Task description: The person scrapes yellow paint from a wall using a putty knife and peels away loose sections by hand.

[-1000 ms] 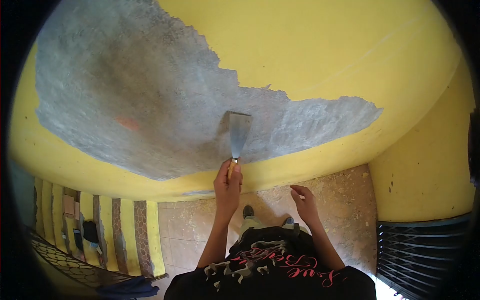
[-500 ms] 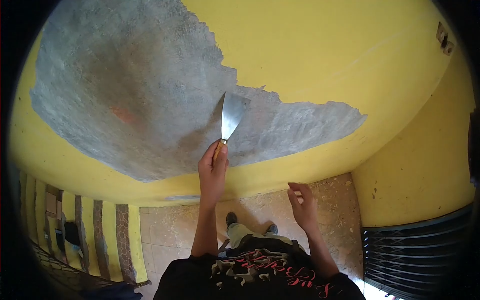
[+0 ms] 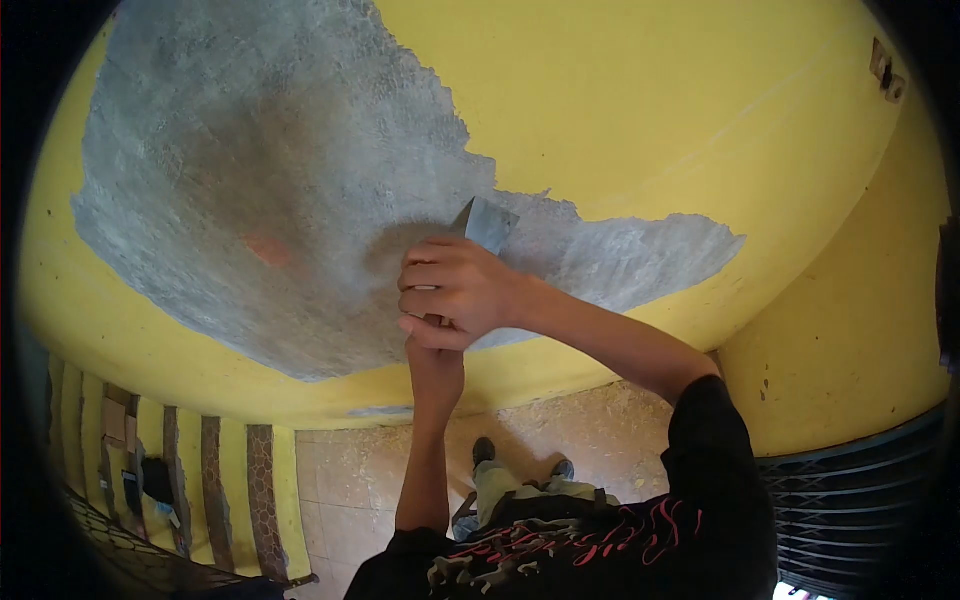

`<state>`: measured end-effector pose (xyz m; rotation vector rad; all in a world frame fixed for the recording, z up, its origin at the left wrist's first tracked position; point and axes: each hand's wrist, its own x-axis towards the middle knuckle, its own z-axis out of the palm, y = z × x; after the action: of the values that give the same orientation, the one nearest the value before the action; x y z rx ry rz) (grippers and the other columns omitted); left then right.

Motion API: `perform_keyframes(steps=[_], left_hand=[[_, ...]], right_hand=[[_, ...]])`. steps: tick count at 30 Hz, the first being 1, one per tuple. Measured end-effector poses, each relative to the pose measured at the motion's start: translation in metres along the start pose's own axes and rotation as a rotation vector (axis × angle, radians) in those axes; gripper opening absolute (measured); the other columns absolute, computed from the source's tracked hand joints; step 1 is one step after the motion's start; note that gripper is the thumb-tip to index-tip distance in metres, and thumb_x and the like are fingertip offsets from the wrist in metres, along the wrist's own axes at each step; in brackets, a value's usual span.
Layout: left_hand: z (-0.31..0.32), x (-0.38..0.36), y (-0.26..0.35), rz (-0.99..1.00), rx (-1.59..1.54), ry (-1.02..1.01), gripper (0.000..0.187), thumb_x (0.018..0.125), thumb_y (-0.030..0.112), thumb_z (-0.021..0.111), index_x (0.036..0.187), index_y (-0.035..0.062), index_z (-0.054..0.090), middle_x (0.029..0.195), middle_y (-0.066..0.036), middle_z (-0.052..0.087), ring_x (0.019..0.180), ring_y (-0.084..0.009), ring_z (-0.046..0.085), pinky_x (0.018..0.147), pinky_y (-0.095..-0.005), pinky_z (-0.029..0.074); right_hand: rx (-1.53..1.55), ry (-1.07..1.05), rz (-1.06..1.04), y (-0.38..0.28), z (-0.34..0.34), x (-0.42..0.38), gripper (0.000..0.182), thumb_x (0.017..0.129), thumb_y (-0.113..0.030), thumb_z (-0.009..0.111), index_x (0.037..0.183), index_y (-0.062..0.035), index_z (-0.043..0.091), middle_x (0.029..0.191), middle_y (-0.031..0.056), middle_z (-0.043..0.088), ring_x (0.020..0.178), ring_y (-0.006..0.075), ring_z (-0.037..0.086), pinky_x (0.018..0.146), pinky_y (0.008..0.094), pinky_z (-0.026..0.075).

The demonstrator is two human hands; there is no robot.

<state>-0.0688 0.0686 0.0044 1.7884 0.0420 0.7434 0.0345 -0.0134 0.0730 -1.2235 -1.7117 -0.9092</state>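
Observation:
A putty knife [image 3: 490,224] points up and slightly right over the grey bare patch [image 3: 330,170] of the yellow wall [image 3: 640,100], near the patch's ragged upper edge. Only its metal blade shows. My left hand [image 3: 436,345] is closed round the handle, which is hidden. Across it lies my right hand [image 3: 455,290], with its fingers curled over the handle area and the left hand's fingers. The right hand covers most of the left hand and the lower blade.
Below the wall is a tiled floor [image 3: 350,510] with pale flakes. A dark folding metal gate [image 3: 850,500] stands at the lower right, striped yellow and stone steps [image 3: 232,480] at the lower left. A broken socket [image 3: 886,70] is at upper right.
My right hand has come from the lower right up and left onto my left hand and the handle, hiding the lower blade. The view has shifted slightly.

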Motion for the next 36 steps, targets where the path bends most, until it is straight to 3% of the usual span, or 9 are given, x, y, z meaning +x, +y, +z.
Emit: perform_keyframes(steps=[2,4,11,13,19,24,30,32,36], left_hand=[[-0.011,0.001,-0.004,-0.119,0.029,-0.074,0.015,0.089,0.005,0.049,0.097,-0.0045,0.058,0.084,-0.013,0.062,0.075,-0.0179,0.057,0.063,-0.0317,0.044],[-0.018,0.002,-0.014,-0.065,0.078,-0.062,0.008,0.090,0.008,0.050,0.089,0.0008,0.053,0.074,0.001,0.049,0.062,-0.0064,0.043,0.051,-0.0232,0.035],[-0.012,0.016,-0.007,-0.070,0.134,-0.078,0.006,0.087,0.005,0.052,0.090,-0.0006,0.054,0.074,0.000,0.050,0.062,-0.0069,0.044,0.053,-0.0235,0.035],[-0.003,0.022,0.008,0.004,0.209,-0.129,0.012,0.085,0.004,0.051,0.092,-0.0049,0.057,0.074,-0.017,0.061,0.065,-0.0263,0.059,0.056,-0.0353,0.042],[-0.012,0.010,0.011,-0.059,0.124,0.017,0.012,0.086,0.004,0.052,0.091,-0.0063,0.055,0.072,-0.016,0.060,0.068,-0.0197,0.059,0.057,-0.0350,0.043],[-0.017,0.023,0.036,-0.206,0.200,-0.104,0.014,0.087,0.006,0.051,0.093,-0.0060,0.055,0.077,-0.015,0.061,0.073,-0.0160,0.057,0.059,-0.0346,0.043],[-0.011,0.021,0.033,0.070,0.214,-0.009,0.016,0.087,0.007,0.052,0.097,-0.0043,0.055,0.085,-0.015,0.060,0.080,-0.0184,0.057,0.063,-0.0342,0.043],[-0.025,0.019,0.033,-0.121,0.126,-0.096,0.028,0.090,0.004,0.049,0.117,-0.0024,0.043,0.110,-0.009,0.049,0.100,-0.0170,0.049,0.082,-0.0296,0.042],[-0.026,0.025,0.037,-0.261,0.259,-0.135,0.029,0.090,0.002,0.049,0.117,-0.0021,0.042,0.112,-0.009,0.049,0.102,-0.0170,0.049,0.084,-0.0294,0.042]], right_hand=[[-0.029,-0.103,0.016,0.012,0.009,-0.004,0.018,0.073,-0.017,0.065,0.060,-0.0072,0.057,0.062,0.0055,0.054,0.061,0.0243,0.056,0.053,0.0356,0.044],[-0.056,-0.207,0.037,0.016,0.013,-0.002,0.023,0.074,-0.019,0.064,0.056,-0.0082,0.054,0.056,0.0047,0.051,0.054,0.0240,0.053,0.048,0.0364,0.042],[-0.060,-0.238,0.028,0.029,0.003,0.001,0.025,0.074,-0.021,0.062,0.054,-0.0100,0.053,0.048,0.0038,0.045,0.044,0.0252,0.049,0.041,0.0373,0.038],[-0.058,-0.186,0.010,0.030,-0.010,0.002,0.024,0.074,-0.022,0.062,0.055,-0.0101,0.052,0.048,0.0036,0.045,0.043,0.0251,0.049,0.041,0.0366,0.038],[-0.007,-0.123,0.032,0.025,0.005,0.003,0.026,0.074,-0.022,0.062,0.054,-0.0105,0.051,0.049,0.0031,0.044,0.043,0.0228,0.049,0.039,0.0358,0.036],[-0.006,-0.057,-0.015,0.031,-0.006,0.010,0.025,0.074,-0.021,0.063,0.055,-0.0106,0.051,0.048,0.0009,0.041,0.041,0.0213,0.046,0.037,0.0338,0.034],[0.041,-0.042,0.008,0.026,-0.005,0.016,0.025,0.074,-0.020,0.063,0.055,-0.0108,0.051,0.049,0.0010,0.041,0.040,0.0207,0.046,0.036,0.0334,0.033],[0.042,-0.047,-0.005,0.024,0.003,0.019,0.024,0.074,-0.021,0.063,0.055,-0.0108,0.051,0.049,0.0010,0.041,0.040,0.0205,0.046,0.036,0.0333,0.034],[0.008,0.018,-0.014,0.032,0.005,0.016,0.025,0.074,-0.022,0.063,0.055,-0.0109,0.051,0.048,0.0009,0.041,0.040,0.0199,0.046,0.036,0.0330,0.034]])
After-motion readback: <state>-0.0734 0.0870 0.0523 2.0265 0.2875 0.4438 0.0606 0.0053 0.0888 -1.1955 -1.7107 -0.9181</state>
